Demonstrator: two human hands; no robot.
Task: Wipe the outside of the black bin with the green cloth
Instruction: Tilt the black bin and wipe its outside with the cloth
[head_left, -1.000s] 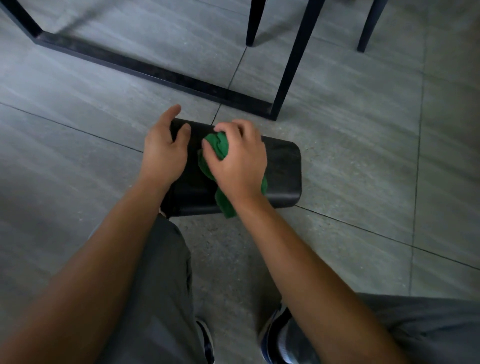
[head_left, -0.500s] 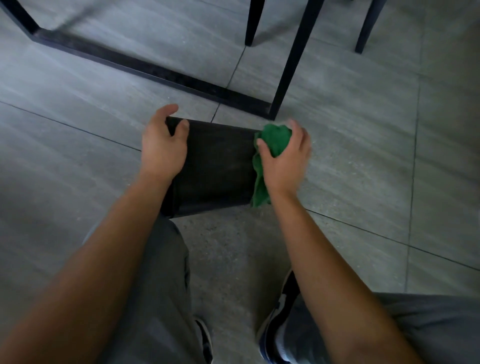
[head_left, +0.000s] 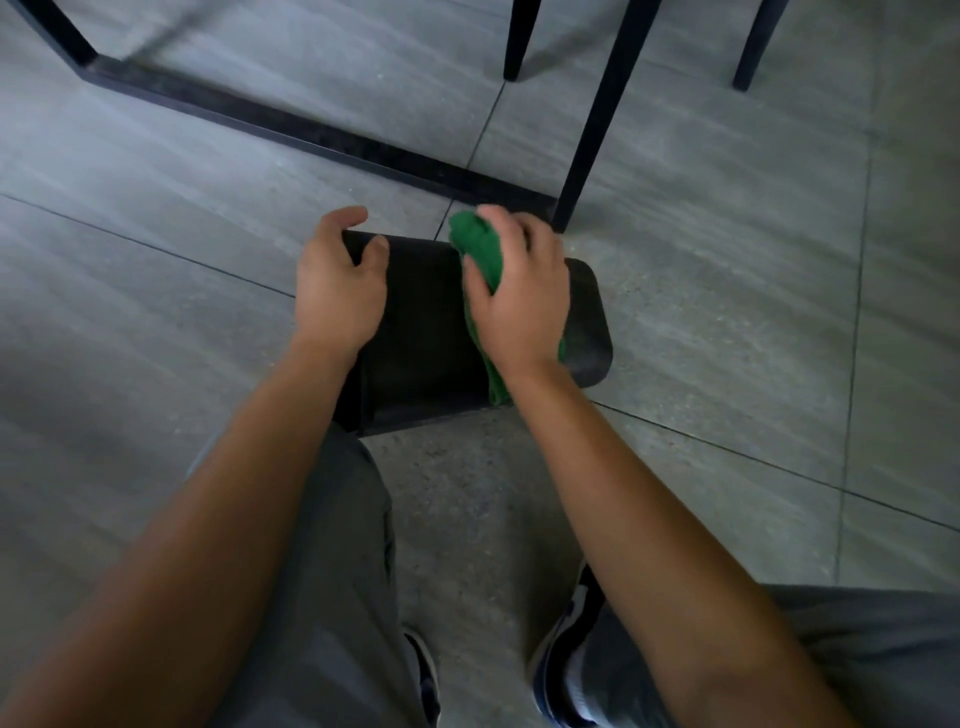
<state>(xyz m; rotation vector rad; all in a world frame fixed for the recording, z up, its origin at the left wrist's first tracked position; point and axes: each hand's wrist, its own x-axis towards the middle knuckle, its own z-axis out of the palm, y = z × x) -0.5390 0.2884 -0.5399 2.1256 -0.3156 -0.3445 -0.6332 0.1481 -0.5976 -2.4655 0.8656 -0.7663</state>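
The black bin (head_left: 423, 332) lies on its side on the grey tiled floor, its rounded base end (head_left: 589, 322) pointing right. My left hand (head_left: 337, 291) grips the bin's left end, thumb over the far edge. My right hand (head_left: 519, 301) holds the bunched green cloth (head_left: 480, 254) and presses it onto the bin's upper side, right of the middle. A tail of the cloth hangs below my wrist.
A black metal table frame bar (head_left: 311, 135) runs across the floor just behind the bin, with an upright leg (head_left: 597, 119) close to my right hand. Two chair legs (head_left: 519, 36) stand farther back. My knees and shoes (head_left: 566, 670) are in front.
My right hand with the cloth has slid back left from the bin's right end onto its upper side, uncovering the rounded base end. My left hand stays on the left end.
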